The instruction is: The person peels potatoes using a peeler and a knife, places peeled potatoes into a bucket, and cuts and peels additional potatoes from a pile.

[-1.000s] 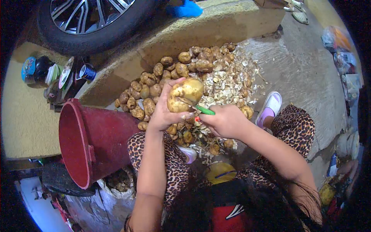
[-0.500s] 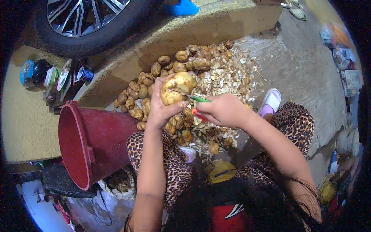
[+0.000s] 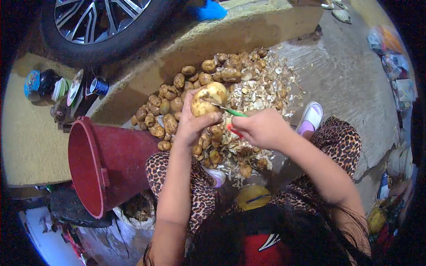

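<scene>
My left hand (image 3: 194, 119) is wrapped round a large, partly peeled potato (image 3: 214, 94), its pale flesh bare on top with brown patches at the side. In my right hand (image 3: 266, 127) is a small knife (image 3: 234, 112) with a green handle; its blade lies against the potato's near side. A red-orange piece (image 3: 234, 131) shows under the right fingers, and I cannot make out what it belongs to. Beneath both hands, unpeeled brown potatoes (image 3: 169, 91) are heaped beside a spread of pale peelings (image 3: 255, 93).
A dark red bucket (image 3: 128, 148) lies tilted at the left, its mouth facing left. Behind the heap runs a low concrete ledge (image 3: 248, 33) with a car wheel (image 3: 95, 22) above it. A yellow round object (image 3: 253, 197) sits between my legs. Bags (image 3: 392, 66) line the right side.
The potato has turned in my left hand and shifted slightly right, showing a smoother pale side. My right hand and the knife have moved a little to the right.
</scene>
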A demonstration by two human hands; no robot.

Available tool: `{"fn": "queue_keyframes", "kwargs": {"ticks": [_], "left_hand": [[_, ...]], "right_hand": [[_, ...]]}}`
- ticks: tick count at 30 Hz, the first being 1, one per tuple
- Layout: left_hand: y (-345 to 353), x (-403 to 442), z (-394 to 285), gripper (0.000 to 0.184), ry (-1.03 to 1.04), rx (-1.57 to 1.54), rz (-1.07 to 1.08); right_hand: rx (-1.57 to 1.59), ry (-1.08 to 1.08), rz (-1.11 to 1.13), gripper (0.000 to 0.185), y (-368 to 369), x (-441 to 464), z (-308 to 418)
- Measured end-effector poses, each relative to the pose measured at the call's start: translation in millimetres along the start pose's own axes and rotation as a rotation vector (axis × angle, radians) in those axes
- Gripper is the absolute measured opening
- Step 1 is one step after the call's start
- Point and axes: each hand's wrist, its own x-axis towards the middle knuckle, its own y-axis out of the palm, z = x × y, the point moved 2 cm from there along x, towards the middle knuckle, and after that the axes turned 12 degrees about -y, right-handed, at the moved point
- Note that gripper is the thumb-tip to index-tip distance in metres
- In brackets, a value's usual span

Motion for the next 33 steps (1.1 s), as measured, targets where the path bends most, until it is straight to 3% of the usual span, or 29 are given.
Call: {"fn": "queue_keyframes", "kwargs": {"ticks": [5, 15, 21, 33], "left_hand": [[3.1, 4.2, 17.5, 0.075, -0.06, -0.292, -0.111], [-22.1, -3.9, 0.0, 0.069, -0.041, -0.261, 0.061], [-20.0, -15.2, -4.9, 0.066, -0.006, -0.323, 0.049], [-24.1, -14.8, -10.8, 0.077, 0.134, -0.228, 0.084]], "right_hand": [[-0.079, 0.091, -0.18, 0.013, 23.7, 2.9, 12.2], [-0.055, -0.18, -0.103, 0.013, 9.8, 2.3, -14.9], [-0.004, -0.201, -0.114, 0.016, 13.9, 6.6, -4.6], [0.056, -0.189, -0.08, 0.018, -0.3, 6.4, 11.3]]}}
